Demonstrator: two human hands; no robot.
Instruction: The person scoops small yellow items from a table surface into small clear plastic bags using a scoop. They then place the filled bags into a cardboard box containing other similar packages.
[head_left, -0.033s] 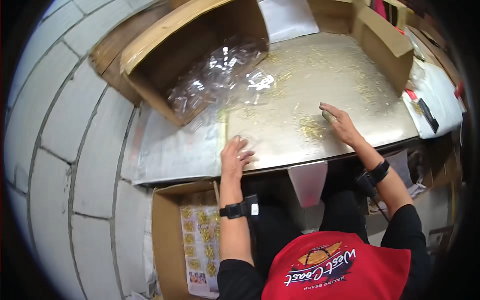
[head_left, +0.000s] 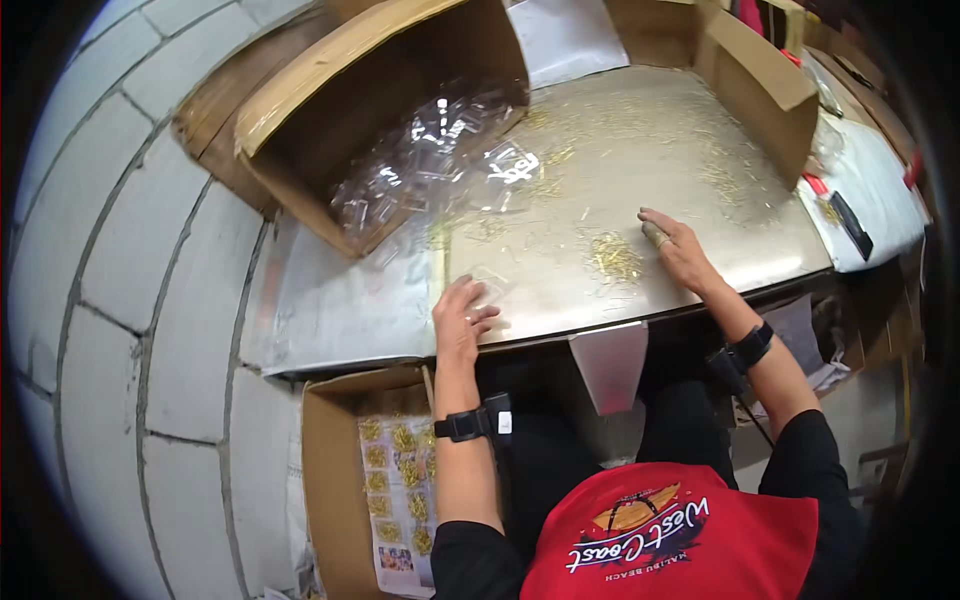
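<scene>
My left hand [head_left: 463, 320] is at the near edge of the metal tabletop [head_left: 560, 300], its bent fingers round the near side of a small clear plastic box [head_left: 490, 284]. The box's outline is faint, and my fingers partly cover it. Farther right, my right hand [head_left: 682, 256] is held over the tabletop with its fingers stretched out and nothing in them. One of its fingers wears a greenish cover. Just left of those fingers lies a small heap of thin gold-coloured pieces [head_left: 615, 258], apart from my left hand.
A tilted cardboard box [head_left: 300, 190] at the back left spills clear plastic boxes [head_left: 430, 150]. Loose gold pieces are scattered toward the back. Below left, an open carton [head_left: 330, 480] holds packs of gold pieces [head_left: 403, 438]. A black-handled tool [head_left: 851, 225] lies at right.
The whole view has shifted slightly, with the table and boxes a little farther left in the picture. Both hands keep nearly the same places and poses.
</scene>
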